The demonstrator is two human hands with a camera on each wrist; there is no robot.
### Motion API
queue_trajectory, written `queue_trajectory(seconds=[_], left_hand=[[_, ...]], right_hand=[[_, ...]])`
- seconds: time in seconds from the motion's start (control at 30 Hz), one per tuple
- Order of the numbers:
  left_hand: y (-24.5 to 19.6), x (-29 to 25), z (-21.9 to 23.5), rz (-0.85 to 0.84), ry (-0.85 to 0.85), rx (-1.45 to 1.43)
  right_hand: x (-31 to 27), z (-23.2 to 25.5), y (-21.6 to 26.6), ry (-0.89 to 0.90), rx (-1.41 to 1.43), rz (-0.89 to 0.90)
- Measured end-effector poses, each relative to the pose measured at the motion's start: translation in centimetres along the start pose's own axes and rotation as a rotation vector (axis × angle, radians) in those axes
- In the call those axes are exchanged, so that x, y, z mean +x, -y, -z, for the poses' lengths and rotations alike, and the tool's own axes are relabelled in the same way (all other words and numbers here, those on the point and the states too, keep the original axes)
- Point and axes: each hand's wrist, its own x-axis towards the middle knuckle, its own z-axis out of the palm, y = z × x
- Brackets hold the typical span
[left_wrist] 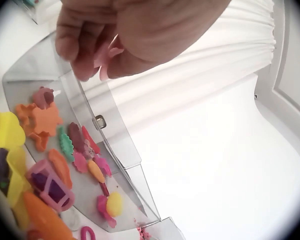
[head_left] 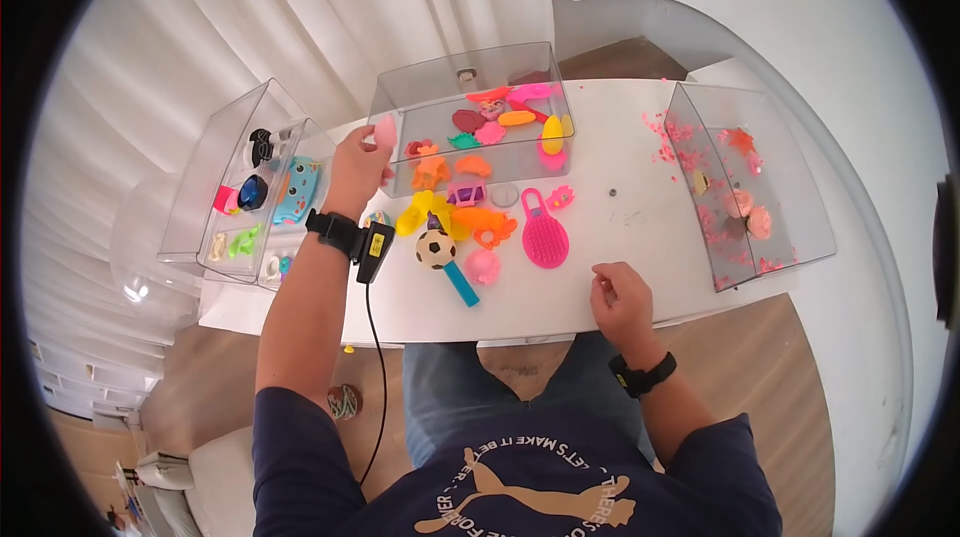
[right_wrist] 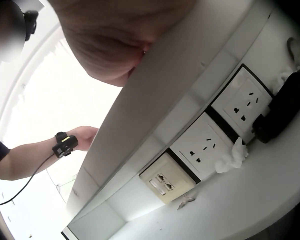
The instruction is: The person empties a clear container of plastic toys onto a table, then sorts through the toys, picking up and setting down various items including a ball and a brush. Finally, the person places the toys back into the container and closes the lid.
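Note:
My left hand (head_left: 355, 172) pinches a small pale pink piece (head_left: 385, 131) at the left end of the middle clear bin (head_left: 400, 97). In the left wrist view, the fingers cover most of this pink piece (left_wrist: 105, 65), and I cannot tell its kind. Inside that bin lie several toy pieces, among them an orange toy (head_left: 430, 173), a green piece (head_left: 464, 141) and a yellow one (head_left: 552, 135). My right hand (head_left: 622, 307) rests at the front edge of the white table, fingers loosely curled around nothing; a pink hairbrush (head_left: 545, 237) lies closest to it.
A clear divided bin (head_left: 190, 227) with a blue toy (head_left: 297, 190) stands on the left. Another clear bin (head_left: 715, 237) with pink bits stands on the right. Mid-table lie a soccer-ball toy (head_left: 436, 249), an orange toy (head_left: 485, 225) and a yellow toy (head_left: 412, 217).

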Motion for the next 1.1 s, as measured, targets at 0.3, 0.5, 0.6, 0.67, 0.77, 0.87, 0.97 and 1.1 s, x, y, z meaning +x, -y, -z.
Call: queue_trajectory(seconds=[0.3,0.5,0.6,0.67,0.77,0.87,0.97,1.1], left_hand=[[4.4,-3.5,1.4,-0.336,-0.017,0.428],[6.7,-5.4,0.3,-0.568,0.184,0.809],[7.0,-5.5,-0.5,-0.569,0.259,0.939],[7.4,-5.5,-1.0,-0.577,0.287,1.01],[7.4,-5.2,-1.6,-0.51,0.31,1.032],[6.8,-4.9,-2.0,-0.381,0.355,1.079],[6.4,-4.6,-2.0,-0.368,0.36,1.115],[6.6,-4.7,-2.1,-0.409,0.318,1.159]], right_hand=[[0.1,0.1,0.6,0.017,0.0,-0.006],[0.1,0.0,0.4,0.008,-0.006,0.009],[0.2,-0.2,0.5,0.003,-0.003,0.012],[0.2,-0.1,0.5,0.011,-0.018,0.013],[0.2,-0.1,0.5,0.014,-0.022,0.019],[0.2,-0.1,0.6,0.02,-0.026,0.018],[0.2,-0.1,0.6,0.023,-0.035,0.02],[0.2,-0.1,0.5,0.023,-0.027,0.024]])
